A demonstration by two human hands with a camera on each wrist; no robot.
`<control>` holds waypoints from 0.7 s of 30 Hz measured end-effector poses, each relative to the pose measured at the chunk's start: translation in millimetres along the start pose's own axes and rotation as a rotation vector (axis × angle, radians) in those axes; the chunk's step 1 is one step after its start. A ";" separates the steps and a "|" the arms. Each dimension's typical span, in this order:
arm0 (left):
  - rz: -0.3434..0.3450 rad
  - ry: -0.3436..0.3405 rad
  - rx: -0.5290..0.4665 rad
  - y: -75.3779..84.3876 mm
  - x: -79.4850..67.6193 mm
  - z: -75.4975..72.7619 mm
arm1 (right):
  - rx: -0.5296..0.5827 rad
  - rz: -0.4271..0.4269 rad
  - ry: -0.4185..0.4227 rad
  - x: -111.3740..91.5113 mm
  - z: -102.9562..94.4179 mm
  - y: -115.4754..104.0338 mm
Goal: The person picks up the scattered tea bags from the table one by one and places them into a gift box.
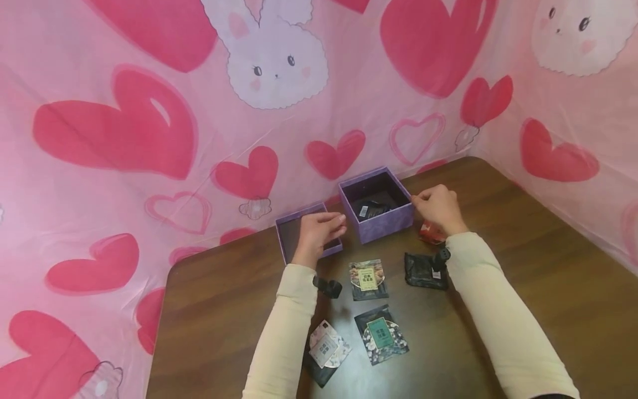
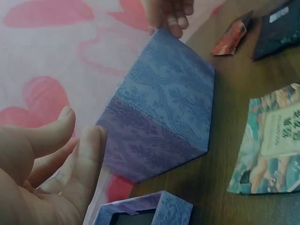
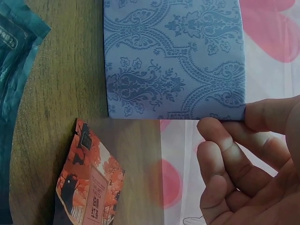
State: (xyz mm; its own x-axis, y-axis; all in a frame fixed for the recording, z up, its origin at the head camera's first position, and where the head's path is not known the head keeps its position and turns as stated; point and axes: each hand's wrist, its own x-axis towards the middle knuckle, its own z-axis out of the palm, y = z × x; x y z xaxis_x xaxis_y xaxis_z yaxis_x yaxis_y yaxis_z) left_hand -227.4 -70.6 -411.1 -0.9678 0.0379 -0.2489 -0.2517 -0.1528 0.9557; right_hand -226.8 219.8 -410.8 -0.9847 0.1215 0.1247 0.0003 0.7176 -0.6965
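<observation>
A purple patterned box (image 1: 386, 224), its top uncovered, stands on the table with a black packet (image 1: 375, 209) lying inside. My right hand (image 1: 438, 208) pinches the box's right corner at the rim between thumb and fingers, as the right wrist view shows close up. On the other side, my left hand (image 1: 319, 235) hovers over the purple lid (image 1: 287, 235), fingers loosely extended toward the box and holding nothing. In the left wrist view its fingertips overlap the box's edge. Beneath my right hand lies a red packet (image 3: 91, 180), partly hidden in the head view.
A packet with a yellow label (image 1: 369, 280) lies in front of the box. Nearer are one with a green label (image 1: 381, 334) and one with a pale pink label (image 1: 326, 352). A black packet (image 1: 423, 270) lies by my right wrist. Pink heart-print cloth (image 1: 279, 133) hangs behind the table.
</observation>
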 end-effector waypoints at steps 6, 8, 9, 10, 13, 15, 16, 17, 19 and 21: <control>-0.004 -0.053 0.056 -2.7 -8.1 -1.6 | 0.001 0.010 -0.013 -0.7 -3.2 -2.4; -0.009 -0.082 0.092 -5.2 -12.7 -3.4 | 0.000 0.017 -0.014 -1.4 -3.3 -3.0; -0.011 -0.099 0.109 -6.9 -14.9 -4.3 | 0.000 0.019 -0.013 -1.6 -3.4 -3.0; -0.011 -0.112 0.129 -8.6 -17.4 -5.2 | -0.001 0.021 -0.011 -1.8 -3.4 -3.1; -0.010 -0.130 0.172 -17.2 -21.8 -8.3 | 0.002 0.017 -0.004 -2.0 -3.9 -3.8; -0.011 -0.129 0.214 -24.5 -24.1 -10.3 | 0.001 0.014 -0.005 -2.2 -4.2 -4.1; -0.008 -0.129 0.243 -28.7 -25.2 -11.0 | 0.000 0.013 -0.007 -2.4 -4.2 -4.5; -0.006 -0.129 0.274 -32.7 -26.5 -11.7 | 0.000 0.013 -0.008 -2.7 -4.3 -5.0; 0.008 -0.124 0.351 -40.6 -28.9 -12.7 | -0.001 0.014 -0.010 -2.9 -3.9 -5.1; 0.031 -0.117 0.434 -46.0 -31.6 -12.9 | 0.004 0.018 -0.011 -3.0 -3.2 -4.8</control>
State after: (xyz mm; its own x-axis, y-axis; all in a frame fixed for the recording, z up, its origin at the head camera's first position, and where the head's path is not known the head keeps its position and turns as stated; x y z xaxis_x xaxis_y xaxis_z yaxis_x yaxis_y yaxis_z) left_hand -185.2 -77.5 -449.2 -0.9624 0.1548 -0.2234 -0.1759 0.2714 0.9462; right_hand -223.3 218.2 -405.6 -0.9865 0.1265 0.1043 0.0172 0.7127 -0.7013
